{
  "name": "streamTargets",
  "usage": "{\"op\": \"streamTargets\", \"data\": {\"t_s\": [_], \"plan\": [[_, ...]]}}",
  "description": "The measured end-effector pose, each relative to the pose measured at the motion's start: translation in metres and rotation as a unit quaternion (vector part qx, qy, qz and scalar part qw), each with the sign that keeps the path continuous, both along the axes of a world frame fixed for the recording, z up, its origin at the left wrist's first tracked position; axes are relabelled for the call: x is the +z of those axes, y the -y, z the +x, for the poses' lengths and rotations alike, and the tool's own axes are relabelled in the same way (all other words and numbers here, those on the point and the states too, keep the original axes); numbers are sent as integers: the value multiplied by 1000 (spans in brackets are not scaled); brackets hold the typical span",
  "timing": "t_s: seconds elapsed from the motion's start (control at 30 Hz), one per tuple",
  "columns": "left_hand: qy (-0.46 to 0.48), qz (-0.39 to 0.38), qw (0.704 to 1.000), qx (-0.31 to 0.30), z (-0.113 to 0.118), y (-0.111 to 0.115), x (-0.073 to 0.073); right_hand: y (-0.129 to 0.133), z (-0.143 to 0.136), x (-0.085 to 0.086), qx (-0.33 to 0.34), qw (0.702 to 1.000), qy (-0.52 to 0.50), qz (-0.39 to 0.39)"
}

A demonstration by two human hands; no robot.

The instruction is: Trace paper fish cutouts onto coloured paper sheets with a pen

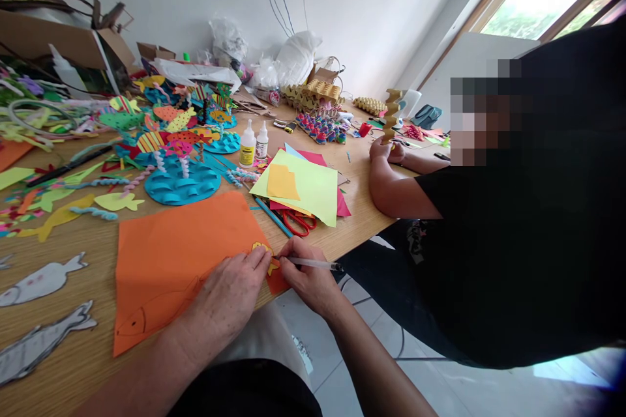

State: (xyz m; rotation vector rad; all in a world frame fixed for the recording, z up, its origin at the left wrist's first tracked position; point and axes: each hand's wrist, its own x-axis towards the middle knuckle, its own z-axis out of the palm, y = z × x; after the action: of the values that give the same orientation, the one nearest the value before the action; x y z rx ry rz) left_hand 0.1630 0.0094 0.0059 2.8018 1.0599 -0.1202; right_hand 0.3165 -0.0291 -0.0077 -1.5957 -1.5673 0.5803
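So the right hand (313, 277) is pinching a clear-barrelled pen (313, 263), with the tip sitting right by the edge of a little yellow fish cutout (261, 247). That fish is lying near the right-hand corner of an orange sheet (190, 234), close to the table edge. The left hand (235, 290) isn't gripping anything; it's lying palm down on the sheet, with its fingertips pressing on the fish. A bigger fish outline (147, 318) is showing on the orange too, partly hiding under that same hand.

Just past the sheet, red-handled scissors (304, 227) are poking out from under a stack of coloured paper (317, 186), and two glue bottles (248, 146) are standing behind that. A round blue base (180, 184) is sitting beyond the sheet, with paper fish crowding above it. Over on the left, white fish cutouts (42, 281) are lying on the wooden table (98, 365). Off to the right, another person (528, 228) in black is holding a strip of egg carton (392, 114).
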Motion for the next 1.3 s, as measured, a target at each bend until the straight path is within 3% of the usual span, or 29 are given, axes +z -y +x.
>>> {"op": "streamTargets", "data": {"t_s": [0.23,0.53,1.0,1.3], "plan": [[18,0,1000,-4,-3,-1,-4,1,0,2,6,1000,5,-1],[101,-42,992,-58,-13,-12,-13,3,-1,2,6,1000,8,-12],[72,-51,994,-58,-12,-10,-7,9,-4,1,13,1000,20,-5],[110,-60,989,-82,-17,-16,-23,6,-3,2,15,999,20,-21]]}}
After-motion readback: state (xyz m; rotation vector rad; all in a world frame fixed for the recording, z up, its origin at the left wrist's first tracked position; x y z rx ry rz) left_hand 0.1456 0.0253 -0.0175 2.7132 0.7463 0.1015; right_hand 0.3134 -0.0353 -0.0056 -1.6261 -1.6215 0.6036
